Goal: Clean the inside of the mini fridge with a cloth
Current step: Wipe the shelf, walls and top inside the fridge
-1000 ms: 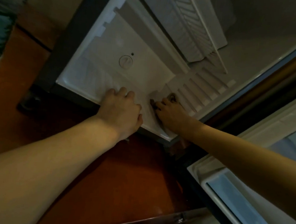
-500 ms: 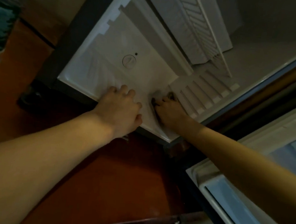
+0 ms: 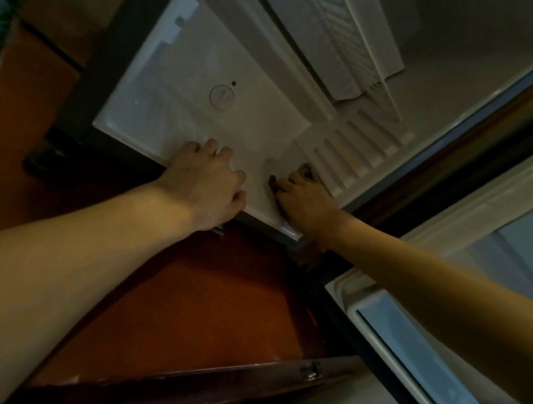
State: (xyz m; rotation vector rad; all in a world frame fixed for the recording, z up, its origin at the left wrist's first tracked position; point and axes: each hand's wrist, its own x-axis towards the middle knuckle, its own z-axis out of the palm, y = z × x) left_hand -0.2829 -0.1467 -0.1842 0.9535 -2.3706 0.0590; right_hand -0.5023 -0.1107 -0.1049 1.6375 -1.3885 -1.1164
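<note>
The open mini fridge fills the upper view, its white inner wall carrying a round thermostat dial. My left hand grips the front rim of that wall, fingers curled over the edge. My right hand sits just beside it, near the ribbed shelf guides. It presses a pale cloth flat against the wall; the cloth blends with the plastic and lies mostly under the fingers.
A white wire shelf hangs deeper inside. The open fridge door with its white liner stands at lower right. Red-brown floor lies below, with a dark wooden edge at the bottom.
The view has shifted slightly. Both hands stay at the same spots on the fridge wall, the right one barely moving on the cloth.
</note>
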